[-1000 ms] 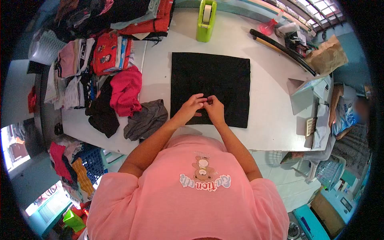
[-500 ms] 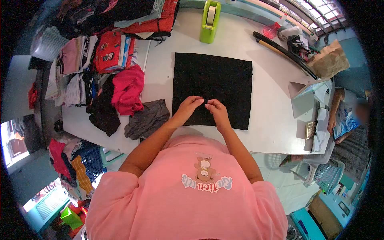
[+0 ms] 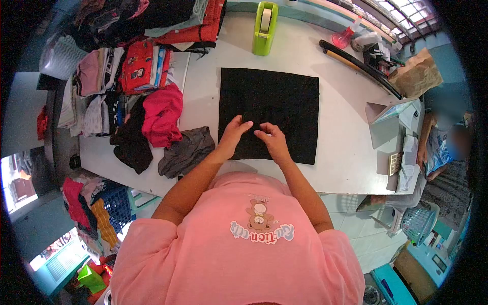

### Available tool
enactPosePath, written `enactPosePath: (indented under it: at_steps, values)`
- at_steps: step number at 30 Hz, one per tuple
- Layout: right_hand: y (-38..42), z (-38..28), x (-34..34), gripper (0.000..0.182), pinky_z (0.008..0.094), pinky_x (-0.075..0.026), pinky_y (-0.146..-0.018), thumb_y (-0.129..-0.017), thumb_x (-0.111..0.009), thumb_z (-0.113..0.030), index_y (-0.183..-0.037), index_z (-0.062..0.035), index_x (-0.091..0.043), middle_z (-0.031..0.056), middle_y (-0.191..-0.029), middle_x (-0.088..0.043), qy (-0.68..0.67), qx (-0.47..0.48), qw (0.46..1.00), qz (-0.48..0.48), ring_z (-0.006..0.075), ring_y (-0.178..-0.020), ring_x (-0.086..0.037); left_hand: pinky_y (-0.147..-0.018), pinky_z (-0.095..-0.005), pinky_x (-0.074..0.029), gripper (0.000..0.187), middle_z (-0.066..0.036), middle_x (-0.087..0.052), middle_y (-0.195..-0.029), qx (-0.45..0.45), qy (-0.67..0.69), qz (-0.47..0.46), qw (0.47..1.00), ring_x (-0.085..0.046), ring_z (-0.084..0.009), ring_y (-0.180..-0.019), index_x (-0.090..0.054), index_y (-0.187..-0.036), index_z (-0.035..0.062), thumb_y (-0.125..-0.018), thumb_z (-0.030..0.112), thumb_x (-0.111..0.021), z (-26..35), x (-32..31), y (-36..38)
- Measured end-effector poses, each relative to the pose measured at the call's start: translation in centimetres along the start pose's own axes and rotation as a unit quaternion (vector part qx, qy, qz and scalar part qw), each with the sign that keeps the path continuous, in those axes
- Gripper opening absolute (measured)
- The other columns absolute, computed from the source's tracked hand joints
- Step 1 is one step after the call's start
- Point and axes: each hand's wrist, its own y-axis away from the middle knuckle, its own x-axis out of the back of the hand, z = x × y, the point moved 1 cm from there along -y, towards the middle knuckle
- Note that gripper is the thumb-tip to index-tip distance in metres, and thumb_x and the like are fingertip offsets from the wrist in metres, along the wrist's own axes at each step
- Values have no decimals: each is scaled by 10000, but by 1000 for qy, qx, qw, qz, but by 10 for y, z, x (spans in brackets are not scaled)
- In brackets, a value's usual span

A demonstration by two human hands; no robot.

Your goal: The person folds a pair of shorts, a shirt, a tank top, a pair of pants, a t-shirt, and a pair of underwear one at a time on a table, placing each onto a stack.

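Note:
A black folded cloth lies flat and roughly square on the white table in front of me. Over its lower part is my left hand, thumb and fingers apart with nothing seen between them. Beside it, my right hand has loosely bent fingers, with a small gap between thumb and forefinger. Whether the fingertips touch the fabric is hard to tell. Left of the cloth lie a crumpled grey garment, a bright pink garment and another black garment.
Stacks of folded clothes fill the table's left side. A green tape dispenser stands behind the cloth. To the right are a long black roll, a paper bag and a calculator. Another person is at the far right.
My fingers, pinched near each other over the cloth before, have spread apart. The left hand has shifted slightly left and up. The black cloth looks flat as before.

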Motion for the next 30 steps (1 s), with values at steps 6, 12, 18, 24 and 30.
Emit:
enactPosePath:
  at_steps: [6,12,18,24,30]
  values:
    - [-4,1,-7,241,321,-435,-660,-782,-594,-176,-968,-29,-549,128,-816,-564,141,102,981,81,232,-712,-552,-755,-237,-376,242,-1,-489,-880,-76,-53,-4,996,-463,-97,-821,-484,-998,48,-784,127,-565,-4,6,1]
    - [-4,-17,-6,188,234,-475,-506,-857,-494,-139,-1012,-32,-501,28,-755,-532,-41,-16,996,73,86,-608,-490,-747,-259,-391,301,-38,-482,-932,-77,-264,-28,961,-460,-125,-845,-459,-1059,36,-798,149,-558,1,11,1]
    - [15,3,-3,223,275,-489,-517,-823,-522,-130,-1026,-39,-503,93,-784,-604,-30,-64,996,45,147,-649,-575,-797,-287,-394,357,-94,-503,-995,-6,-250,-2,968,-475,-174,-930,-436,-1107,44,-795,153,-569,-22,25,17]
    - [52,48,20,140,281,-457,-661,-809,-525,-109,-927,-44,-560,117,-836,-629,97,14,995,32,190,-734,-613,-865,-334,-393,426,-147,-455,-1140,115,-119,45,985,-448,-232,-1057,-410,-1174,70,-779,103,-565,-56,39,39]
    - [46,46,72,214,331,-441,-595,-775,-598,-235,-805,-36,-524,90,-702,-579,214,-78,945,235,234,-648,-570,-841,-315,-412,399,-108,-463,-1096,-132,-400,149,895,-468,-209,-1017,-443,-1127,44,-742,-31,-519,-37,30,28]
